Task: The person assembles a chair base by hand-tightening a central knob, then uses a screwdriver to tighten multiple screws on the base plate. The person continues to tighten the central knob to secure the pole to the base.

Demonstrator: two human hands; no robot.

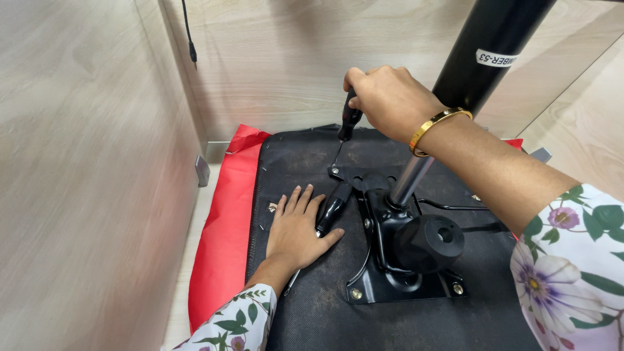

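**user_a:** since the chair's flipped over like that, here's where things stand. right hand (390, 101) is clenched around the handle of a screwdriver (346, 127), held nearly upright, tip down on a screw (335, 170) at the far left corner of the black mounting plate (390, 260). left hand (296, 227) isn't gripping anything, it lies flat and open on the black seat underside (312, 305), just beside the plate, with the thumb touching the black lever handle (335, 207) that sticks out of the mechanism. gas cylinder (478, 71) rises up and away behind the right wrist.

**user_b:** looks decent to me. my guess on doing it well: keep the shaft dead in line with the screw, the photo shows it leaning a touch toward the person, and that's how heads get chewed. push down harder than you twist. that flat left palm is good for stopping the seat sliding on the red sheet (221, 234), but i'd watch the thumb near that lever.

**user_a:** fair. can't tell from here whether the tip is fully seated in the head, it's too small. the two near screws (356, 294) look to be in place.

**user_b:** then seat it first, feel it bite, and only then turn.
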